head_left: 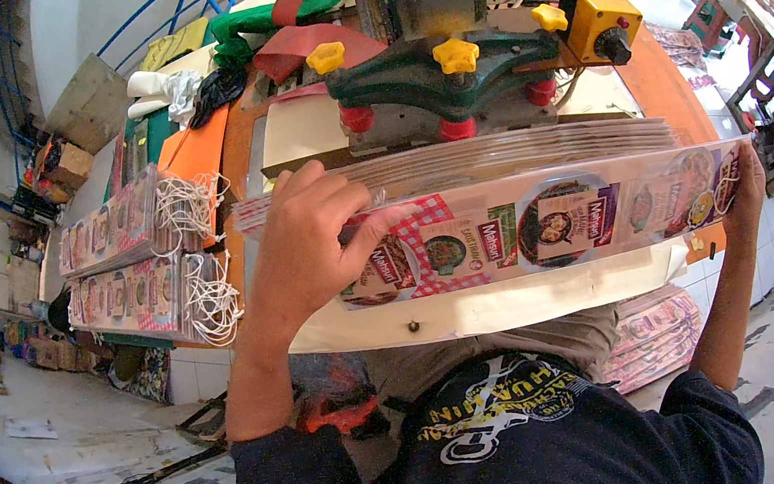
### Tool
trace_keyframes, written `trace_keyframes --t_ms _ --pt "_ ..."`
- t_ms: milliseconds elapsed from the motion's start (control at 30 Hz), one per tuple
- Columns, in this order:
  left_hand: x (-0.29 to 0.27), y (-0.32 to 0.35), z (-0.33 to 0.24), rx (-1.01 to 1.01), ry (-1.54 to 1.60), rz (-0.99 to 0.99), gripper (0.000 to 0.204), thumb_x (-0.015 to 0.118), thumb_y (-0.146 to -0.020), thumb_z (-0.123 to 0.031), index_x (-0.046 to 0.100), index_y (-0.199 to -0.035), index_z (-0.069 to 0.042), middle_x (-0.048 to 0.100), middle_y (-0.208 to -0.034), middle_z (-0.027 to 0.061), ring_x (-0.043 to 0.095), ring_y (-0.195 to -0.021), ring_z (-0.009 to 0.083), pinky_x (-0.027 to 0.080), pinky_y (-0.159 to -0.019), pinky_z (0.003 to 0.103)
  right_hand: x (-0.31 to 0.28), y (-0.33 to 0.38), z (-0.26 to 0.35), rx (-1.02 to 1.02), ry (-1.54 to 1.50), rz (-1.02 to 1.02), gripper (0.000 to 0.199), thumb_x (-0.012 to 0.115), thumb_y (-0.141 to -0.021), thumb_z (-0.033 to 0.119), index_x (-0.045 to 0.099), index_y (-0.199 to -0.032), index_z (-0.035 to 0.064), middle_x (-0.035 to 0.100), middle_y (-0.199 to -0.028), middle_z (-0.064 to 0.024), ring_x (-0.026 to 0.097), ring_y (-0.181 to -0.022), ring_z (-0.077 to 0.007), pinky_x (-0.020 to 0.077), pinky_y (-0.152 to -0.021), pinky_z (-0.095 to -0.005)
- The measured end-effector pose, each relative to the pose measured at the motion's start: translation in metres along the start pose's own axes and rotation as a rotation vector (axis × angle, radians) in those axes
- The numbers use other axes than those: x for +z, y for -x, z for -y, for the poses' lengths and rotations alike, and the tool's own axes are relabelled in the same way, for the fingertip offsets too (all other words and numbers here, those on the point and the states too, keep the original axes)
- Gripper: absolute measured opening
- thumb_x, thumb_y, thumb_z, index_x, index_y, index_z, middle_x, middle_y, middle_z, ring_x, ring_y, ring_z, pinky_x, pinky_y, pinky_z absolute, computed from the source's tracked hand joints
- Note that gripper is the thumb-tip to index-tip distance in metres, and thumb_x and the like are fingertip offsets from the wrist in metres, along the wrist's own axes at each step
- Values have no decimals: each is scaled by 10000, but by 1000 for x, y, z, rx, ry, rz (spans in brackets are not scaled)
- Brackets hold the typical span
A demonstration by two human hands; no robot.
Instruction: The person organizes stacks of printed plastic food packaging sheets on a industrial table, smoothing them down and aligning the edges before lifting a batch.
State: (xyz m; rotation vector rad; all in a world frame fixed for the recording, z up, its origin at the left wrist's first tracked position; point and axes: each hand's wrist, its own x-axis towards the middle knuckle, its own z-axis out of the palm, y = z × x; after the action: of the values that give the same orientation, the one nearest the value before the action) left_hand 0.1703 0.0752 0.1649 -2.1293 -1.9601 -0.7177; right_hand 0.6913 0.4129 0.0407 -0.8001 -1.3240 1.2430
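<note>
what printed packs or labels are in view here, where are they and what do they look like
Printed sheet stack: held between left hand and right hand under the green press; long strip, red checks, purple, round food pictures.
Tied bundles: two, on the table's left edge; pinkish print, white string.
Loose stack: lower right, below the table; pinkish.

Left hand [311, 239] clamps down over the near left end of a thick stack of printed card sheets [546, 222], thumb hooked onto its colourful front face. Right hand [746, 190] grips the stack's far right end, fingers wrapped behind. The stack stands on edge along the front edge of the pale work table [479, 308], just before the green press machine [445, 65] with its yellow knobs. A yellow control box [597, 23] sits at the table's right rear. Bundled printed cards with white string [142, 261] rest off the left edge.
</note>
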Motion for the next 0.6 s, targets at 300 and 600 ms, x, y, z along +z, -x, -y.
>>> trace_keyframes --t_ms 300,600 --pt "9 16 14 -110 103 -264 218 659 -953 -105 644 -769 11 558 -685 117 494 -682 296 394 -704 404 48 34 13 -70 77 -30 312 566 -1077 361 636 -1052 58 695 -958 -14 660 -801 -71 537 -674 -245" --pt "18 71 30 -646 480 -692 343 585 -1047 -185 649 -785 27 586 -725 38 529 -729 112 418 -691 288 112 87 26 -215 135 -112 492 578 -1065 385 594 -1286 -54 681 -1109 -86 668 -962 -130 553 -791 -273"
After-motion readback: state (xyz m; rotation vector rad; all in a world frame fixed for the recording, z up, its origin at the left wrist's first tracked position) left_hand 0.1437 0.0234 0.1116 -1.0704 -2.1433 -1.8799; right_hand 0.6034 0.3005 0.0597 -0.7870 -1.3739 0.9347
